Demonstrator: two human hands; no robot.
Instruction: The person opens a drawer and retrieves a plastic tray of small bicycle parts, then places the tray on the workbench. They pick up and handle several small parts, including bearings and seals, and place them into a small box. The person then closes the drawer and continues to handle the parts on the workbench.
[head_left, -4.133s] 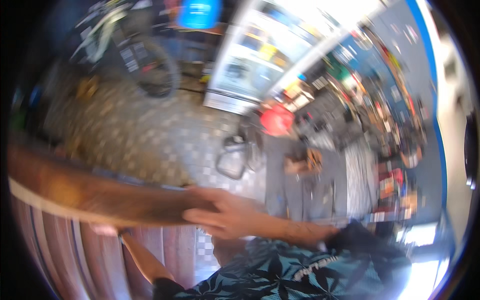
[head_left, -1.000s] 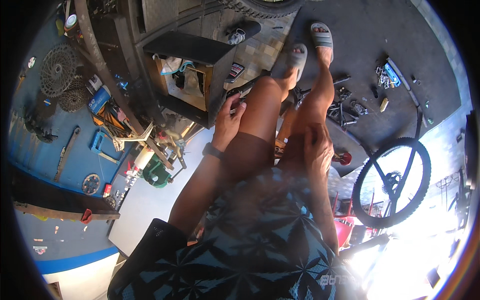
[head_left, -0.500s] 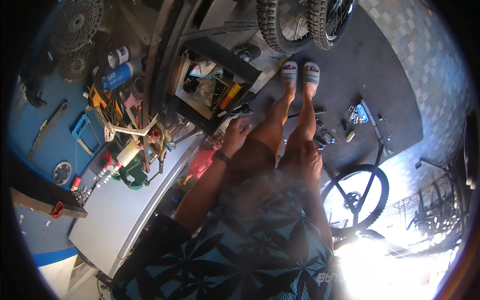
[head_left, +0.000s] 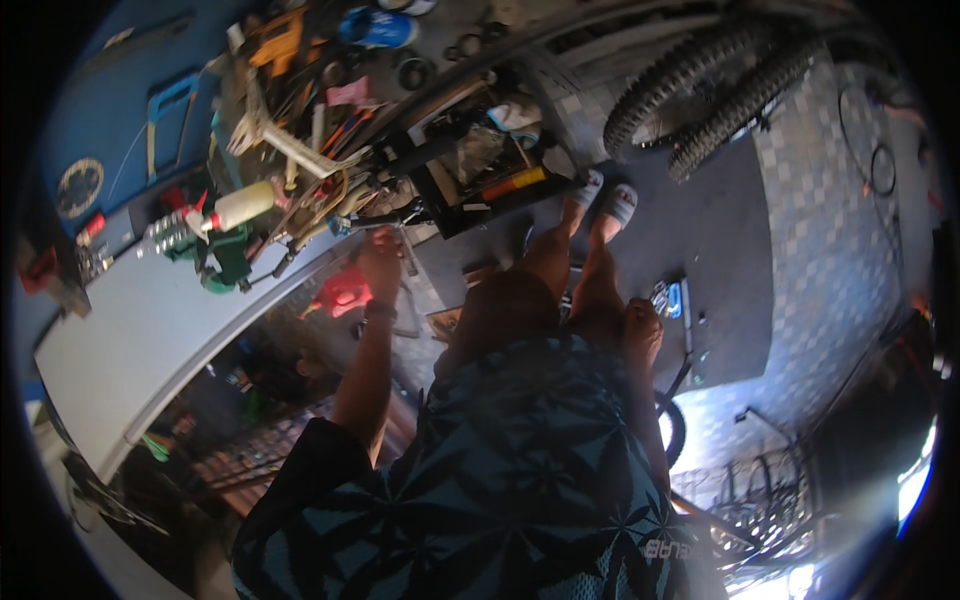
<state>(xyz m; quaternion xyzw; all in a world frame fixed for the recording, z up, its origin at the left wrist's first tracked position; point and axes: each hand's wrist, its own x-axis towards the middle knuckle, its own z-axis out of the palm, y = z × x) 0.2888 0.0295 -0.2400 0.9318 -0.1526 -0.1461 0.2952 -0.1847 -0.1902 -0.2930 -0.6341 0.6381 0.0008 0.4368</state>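
Observation:
My left hand [head_left: 380,262] is lifted in front of the bench edge, just below the clutter of tools. Motion blurs its fingers a little; they look loosely apart, and nothing shows in them. A red container [head_left: 343,290] lies beyond that hand, to its left. Beside my right thigh hangs my right hand [head_left: 642,332], its fingers curled in and no object visible in it. Above my left hand is an open black drawer [head_left: 455,222] with a cloth, a plastic bag and an orange-yellow cylinder [head_left: 514,183] inside.
The light-coloured bench top [head_left: 130,320] carries a white-tipped bottle [head_left: 245,205], a green tool [head_left: 225,260] and piled tools. A blue can [head_left: 378,28] stands farther back. Knobbly bicycle tyres [head_left: 690,100] are ahead. Small parts and a blue packet [head_left: 675,298] lie on the dark mat [head_left: 730,330].
My view has swung to the right, so the bench and drawer look turned. My left hand has moved up and left towards the bench edge; my right hand has come off my thigh.

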